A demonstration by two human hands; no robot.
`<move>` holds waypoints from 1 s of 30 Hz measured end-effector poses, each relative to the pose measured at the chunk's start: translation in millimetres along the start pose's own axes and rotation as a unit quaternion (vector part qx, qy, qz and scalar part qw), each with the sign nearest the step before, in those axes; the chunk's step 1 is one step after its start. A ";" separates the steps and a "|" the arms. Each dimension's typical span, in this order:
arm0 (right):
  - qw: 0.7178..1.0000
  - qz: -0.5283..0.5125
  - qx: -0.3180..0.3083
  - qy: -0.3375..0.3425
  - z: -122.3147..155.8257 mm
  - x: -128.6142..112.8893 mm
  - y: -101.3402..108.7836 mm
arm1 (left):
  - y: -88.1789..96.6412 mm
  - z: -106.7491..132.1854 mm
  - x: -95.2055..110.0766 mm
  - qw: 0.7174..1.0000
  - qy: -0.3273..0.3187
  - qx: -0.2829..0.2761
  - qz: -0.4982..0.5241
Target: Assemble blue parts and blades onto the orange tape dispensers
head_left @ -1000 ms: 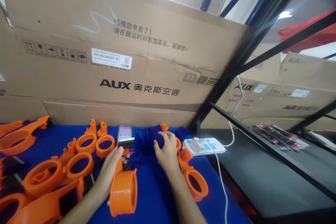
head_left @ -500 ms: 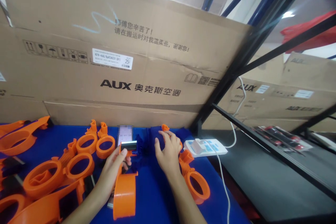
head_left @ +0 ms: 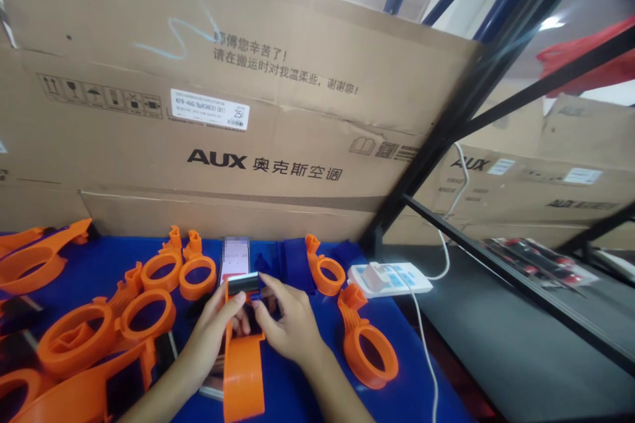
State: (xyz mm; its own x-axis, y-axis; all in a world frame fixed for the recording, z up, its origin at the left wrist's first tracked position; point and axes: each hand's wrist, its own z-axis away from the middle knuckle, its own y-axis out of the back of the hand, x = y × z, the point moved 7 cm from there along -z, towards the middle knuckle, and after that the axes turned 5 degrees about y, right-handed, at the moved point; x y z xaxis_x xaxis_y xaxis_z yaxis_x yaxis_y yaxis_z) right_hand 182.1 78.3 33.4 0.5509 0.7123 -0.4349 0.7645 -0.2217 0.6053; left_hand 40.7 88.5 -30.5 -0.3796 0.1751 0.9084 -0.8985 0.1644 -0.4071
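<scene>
My left hand (head_left: 212, 327) grips an orange plastic tape dispenser (head_left: 242, 370) by its neck, just below its black toothed blade (head_left: 243, 284). My right hand (head_left: 288, 325) has closed in from the right and its fingers rest on the same dispenser's head, next to the blade. Both hands meet over the blue cloth (head_left: 292, 390). A phone with a lit screen (head_left: 234, 259) lies right behind the blade.
Several orange ring-shaped dispenser parts (head_left: 149, 314) lie left of my hands, two more to the right (head_left: 368, 353) (head_left: 325, 271). A white power strip (head_left: 391, 277) with its cable sits at the cloth's right edge. Big cardboard boxes (head_left: 223, 119) wall the back; a black metal rack (head_left: 476, 79) stands right.
My right hand left the orange ring at the back right and came left onto the dispenser held by my left hand. The dispenser has turned more edge-on.
</scene>
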 end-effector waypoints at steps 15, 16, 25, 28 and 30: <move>0.995 0.080 -0.040 0.036 7.6 -8.3 -14.5 | 7.4 -0.4 -8.0 0.998 0.010 0.050 -0.037; 0.995 0.082 -0.042 0.038 7.9 -8.0 -15.3 | 7.2 -0.4 -8.6 0.998 0.011 0.046 -0.035; 0.998 0.008 -0.059 -0.001 6.3 -0.2 -15.7 | 8.5 -0.8 -9.0 0.997 0.026 0.069 0.027; 0.993 -0.025 -0.113 0.003 2.1 -0.5 -18.1 | 3.7 0.4 -0.5 0.992 0.047 0.064 0.101; 0.991 -0.028 -0.129 0.019 0.8 -1.7 -18.5 | -1.4 1.8 8.2 0.991 0.049 0.041 0.119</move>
State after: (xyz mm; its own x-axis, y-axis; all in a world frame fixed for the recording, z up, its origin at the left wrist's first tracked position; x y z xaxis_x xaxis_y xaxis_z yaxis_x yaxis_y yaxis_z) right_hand 167.3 80.6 22.4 0.4934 0.7442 -0.4503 0.6802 -0.0075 0.7329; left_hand 38.5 88.0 -22.3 -0.5634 0.2931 0.7724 -0.8025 0.0281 -0.5960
